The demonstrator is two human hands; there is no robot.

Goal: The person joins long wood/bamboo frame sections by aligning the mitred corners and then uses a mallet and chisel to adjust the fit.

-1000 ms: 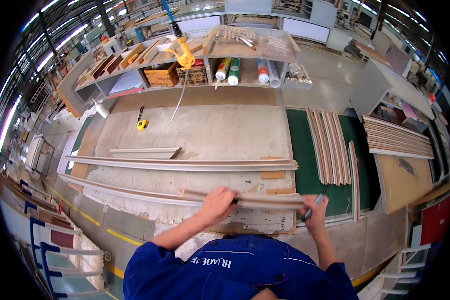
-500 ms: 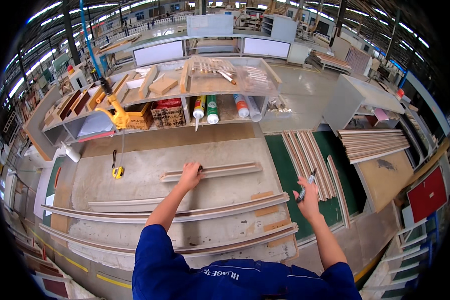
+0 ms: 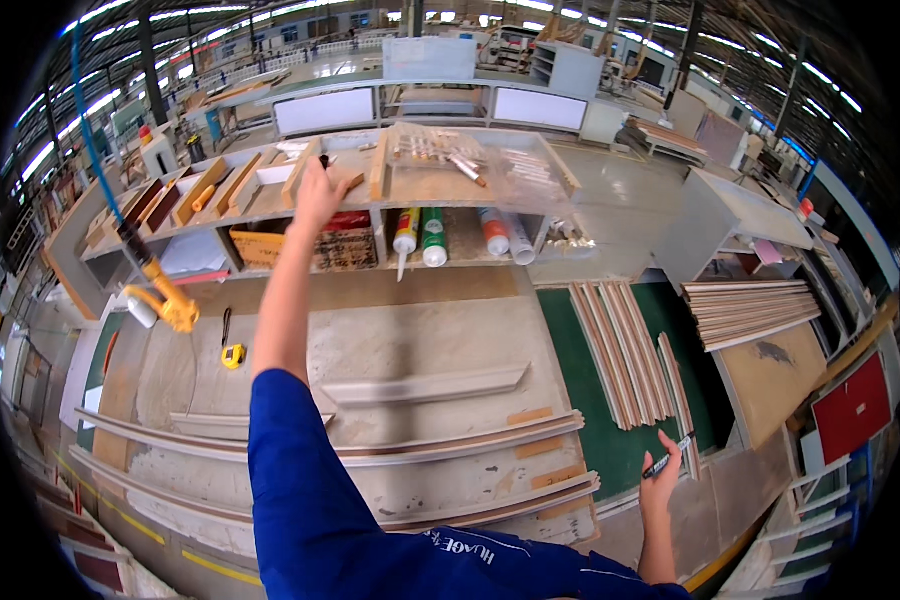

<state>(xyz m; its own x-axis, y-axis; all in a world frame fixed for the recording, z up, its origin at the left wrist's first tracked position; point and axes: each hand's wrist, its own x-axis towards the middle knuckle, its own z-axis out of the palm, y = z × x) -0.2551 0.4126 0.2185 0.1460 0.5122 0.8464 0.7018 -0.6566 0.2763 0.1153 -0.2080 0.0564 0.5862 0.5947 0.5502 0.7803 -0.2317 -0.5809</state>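
My left hand is stretched far out to the top of the wooden shelf unit at the back of the workbench. Its fingertips are at a small dark thing among wood blocks; I cannot tell whether they grip it. My right hand stays low at the bench's near right edge and holds a black marker pen. A short pale moulding strip lies on the bench between my arms. Long moulding strips lie in front of it.
Sealant tubes lie in the shelf's lower bay. A yellow air tool hangs on a blue hose at left, beside a yellow tape measure. Wood strips rest on a green mat at right, next to stacked boards.
My left hand let go of the short moulding strip on the bench and rose to the shelf top. My right hand kept the marker and stayed near the bench's right edge.
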